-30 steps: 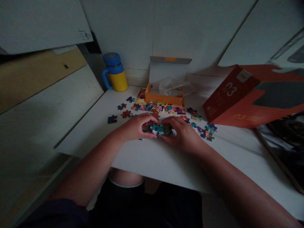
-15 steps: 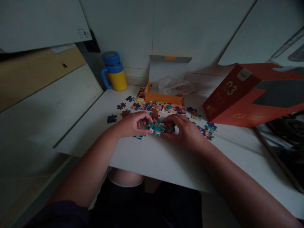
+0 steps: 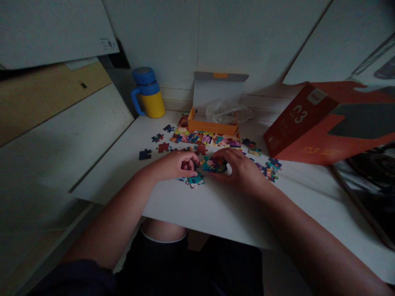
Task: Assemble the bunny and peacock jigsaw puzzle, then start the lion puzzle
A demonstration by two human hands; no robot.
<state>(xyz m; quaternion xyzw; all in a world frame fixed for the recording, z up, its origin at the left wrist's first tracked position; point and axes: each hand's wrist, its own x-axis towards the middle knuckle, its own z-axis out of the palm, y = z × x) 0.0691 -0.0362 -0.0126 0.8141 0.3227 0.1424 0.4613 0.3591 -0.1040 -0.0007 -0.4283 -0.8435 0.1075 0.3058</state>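
Colourful jigsaw pieces lie on the white table. My right hand (image 3: 239,166) is closed around a small joined cluster of jigsaw pieces (image 3: 216,165), teal and dark with purple and orange spots, gripping its right side between thumb and fingers. Facing it from the left is my left hand (image 3: 184,164), its fingers loosely curled and the thumb apart from the index finger. Just below that thumb sits a teal jigsaw piece (image 3: 196,181); its upper edge is partly hidden by the thumb. Another piece shows in part beside it.
Behind the hands, an open orange box (image 3: 212,126) with clear plastic stands on a colourful picture sheet (image 3: 183,132). Loose pieces (image 3: 145,154) lie left and right. A blue-yellow mug (image 3: 153,102) stands back left, a large red-orange box (image 3: 308,127) at right.
The teal piece has come away from the cluster and moved down and left, below my left thumb. My left hand's fingers have curled more. My right hand keeps its hold.
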